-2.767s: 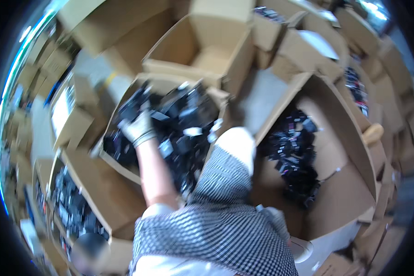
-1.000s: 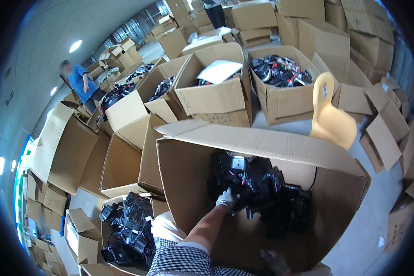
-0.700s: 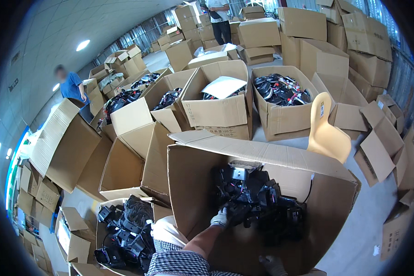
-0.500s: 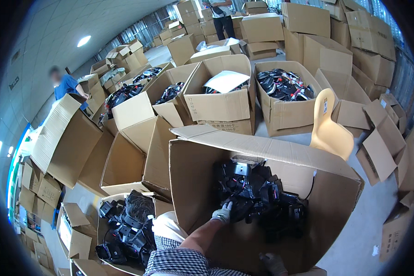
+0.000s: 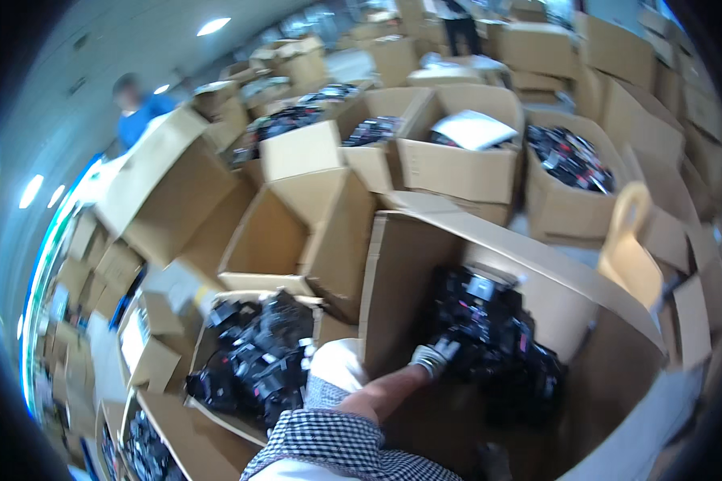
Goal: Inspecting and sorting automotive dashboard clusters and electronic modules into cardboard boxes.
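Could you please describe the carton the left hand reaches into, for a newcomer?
Find the tan chair at right. Below and left of it in view is a large open carton. Unlike the fuller carton to its left, it shows bare cardboard beside its black parts.

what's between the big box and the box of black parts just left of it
In the head view, a knee in white shows there, left of the left hand in the big box.

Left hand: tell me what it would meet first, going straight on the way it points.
Most likely the black parts heaped inside the large open cardboard box, directly ahead of the left hand. Blur hides whether it touches them.
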`<state>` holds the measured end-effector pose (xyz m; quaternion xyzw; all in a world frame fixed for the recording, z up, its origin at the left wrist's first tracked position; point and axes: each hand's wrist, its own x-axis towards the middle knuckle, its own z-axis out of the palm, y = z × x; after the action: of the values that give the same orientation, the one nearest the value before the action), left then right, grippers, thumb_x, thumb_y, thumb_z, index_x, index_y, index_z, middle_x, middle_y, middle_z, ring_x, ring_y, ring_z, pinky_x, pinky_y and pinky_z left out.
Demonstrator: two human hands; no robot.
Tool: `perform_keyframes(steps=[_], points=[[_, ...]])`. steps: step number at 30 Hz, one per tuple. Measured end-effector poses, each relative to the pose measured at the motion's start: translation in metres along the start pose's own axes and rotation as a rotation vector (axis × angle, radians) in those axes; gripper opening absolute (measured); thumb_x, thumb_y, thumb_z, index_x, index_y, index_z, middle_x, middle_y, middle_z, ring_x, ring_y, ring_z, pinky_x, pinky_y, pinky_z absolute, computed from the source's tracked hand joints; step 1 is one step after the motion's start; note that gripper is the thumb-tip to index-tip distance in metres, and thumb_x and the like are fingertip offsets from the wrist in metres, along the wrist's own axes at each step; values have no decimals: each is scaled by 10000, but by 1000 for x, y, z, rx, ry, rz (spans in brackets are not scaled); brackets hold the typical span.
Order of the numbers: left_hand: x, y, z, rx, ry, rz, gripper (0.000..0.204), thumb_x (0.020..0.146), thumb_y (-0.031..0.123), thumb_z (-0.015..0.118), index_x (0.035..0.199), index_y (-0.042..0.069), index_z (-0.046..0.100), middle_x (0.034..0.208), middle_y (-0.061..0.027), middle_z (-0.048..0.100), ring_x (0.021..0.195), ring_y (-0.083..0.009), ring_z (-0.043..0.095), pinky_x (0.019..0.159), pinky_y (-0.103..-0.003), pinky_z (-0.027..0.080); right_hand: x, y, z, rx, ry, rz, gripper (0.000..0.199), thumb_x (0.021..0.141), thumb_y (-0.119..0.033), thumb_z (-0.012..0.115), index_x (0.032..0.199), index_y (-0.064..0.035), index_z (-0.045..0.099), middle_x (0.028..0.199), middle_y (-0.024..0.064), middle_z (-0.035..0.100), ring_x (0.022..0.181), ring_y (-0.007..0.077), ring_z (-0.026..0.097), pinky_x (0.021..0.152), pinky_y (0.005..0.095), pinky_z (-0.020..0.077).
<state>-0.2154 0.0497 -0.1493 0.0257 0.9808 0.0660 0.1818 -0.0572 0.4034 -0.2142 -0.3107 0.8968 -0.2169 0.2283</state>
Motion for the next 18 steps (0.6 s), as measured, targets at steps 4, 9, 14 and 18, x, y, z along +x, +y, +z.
perform_keyframes(steps=[4,9,14,18], points=[[-67,35,-126,-251,319,368,700,809,189,581,1434,84,281,1319,-233,485,1122,-384,547,888,-452,481,-3,-71,-78,599,-135,955,615,916,-463,543,1345,-28,471,1369,170,492,1227,314,488,1000,410,389],[-140,19,-332,-264,833,394,584,823,198,590,1336,14,381,859,-218,614,784,-394,613,701,-453,502,20,152,95,323,-121,478,472,997,-379,297,1320,-86,480,1352,167,476,1216,333,458,993,406,387],[-115,-31,-423,-48,951,107,587,835,271,601,1340,39,412,892,-182,643,797,-359,634,704,-451,503,75,275,18,159,81,207,445,975,-377,339,1254,-85,528,1293,172,515,1167,339,495,963,415,411],[-62,-45,-426,-42,715,69,601,839,325,591,1354,66,423,979,-184,657,891,-345,640,770,-448,503,71,372,-159,51,193,35,426,958,-375,373,1201,-84,567,1246,176,546,1128,343,525,938,422,429]])
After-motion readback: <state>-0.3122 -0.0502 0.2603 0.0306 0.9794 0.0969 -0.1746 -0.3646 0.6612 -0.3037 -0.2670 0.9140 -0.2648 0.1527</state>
